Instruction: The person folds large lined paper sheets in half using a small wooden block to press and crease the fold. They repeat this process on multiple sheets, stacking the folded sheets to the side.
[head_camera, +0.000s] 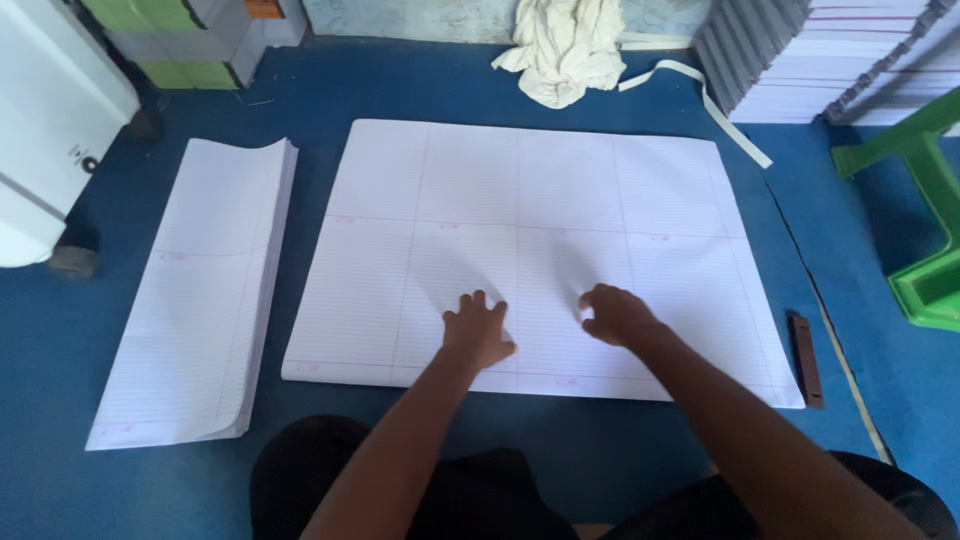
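Observation:
A large stack of white ruled paper sheets (540, 190) lies flat on the blue floor (330, 90) in front of me. My left hand (478, 328) rests palm down on the sheet near its front edge, fingers spread. Just to its right, my right hand (613, 313) presses on the same sheet with its fingers curled under, pinching or rubbing the paper. Neither hand holds anything free of the stack.
A folded pile of ruled sheets (195, 300) lies at the left. A white cloth (562, 45) and strap lie at the back, stacked paper bundles (820, 60) at the back right, a green plastic stool (925, 220) at the right, a dark flat bar (806, 358) beside the sheet.

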